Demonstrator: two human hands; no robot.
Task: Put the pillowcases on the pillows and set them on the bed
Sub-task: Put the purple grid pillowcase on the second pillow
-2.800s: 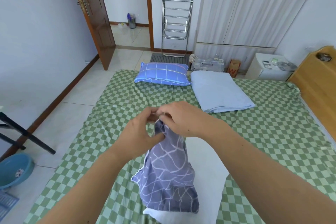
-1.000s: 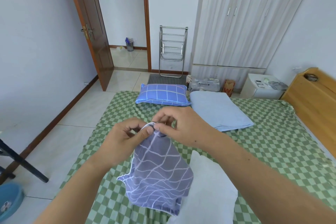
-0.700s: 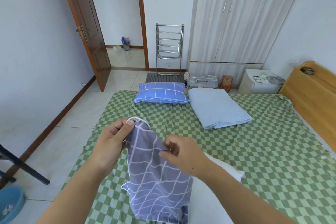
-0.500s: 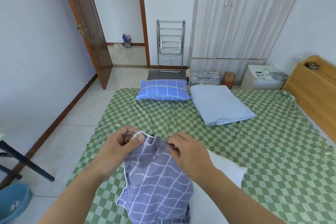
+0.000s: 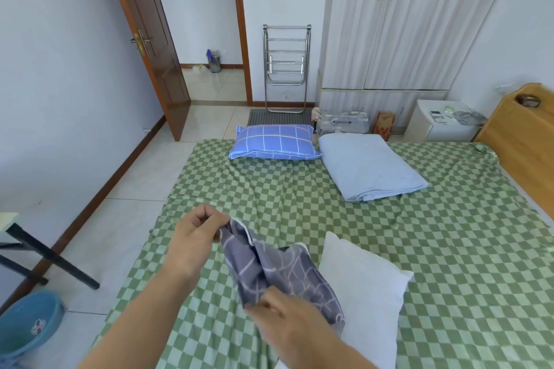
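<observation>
A grey-purple pillowcase (image 5: 278, 272) with a pale line pattern hangs bunched between my two hands over the bed (image 5: 449, 249). My left hand (image 5: 199, 231) pinches its upper white-piped edge. My right hand (image 5: 281, 317) grips the cloth lower down, near me. A bare white pillow (image 5: 365, 293) lies on the green checked sheet just right of the pillowcase. At the far edge of the bed lies a pillow in a blue grid pillowcase (image 5: 274, 142).
A folded light-blue blanket (image 5: 368, 168) lies beside the blue pillow. A wooden headboard (image 5: 521, 141) runs along the right. Beyond the bed stand a metal rack (image 5: 286, 66), a wardrobe (image 5: 404, 24) and a white nightstand (image 5: 443, 123). A blue basin (image 5: 27, 323) and a table leg (image 5: 51, 257) are at left.
My right hand has slid down from the pillowcase's top edge to its lower part. The cloth has sagged and bunched between the hands. My left hand keeps its hold on the edge.
</observation>
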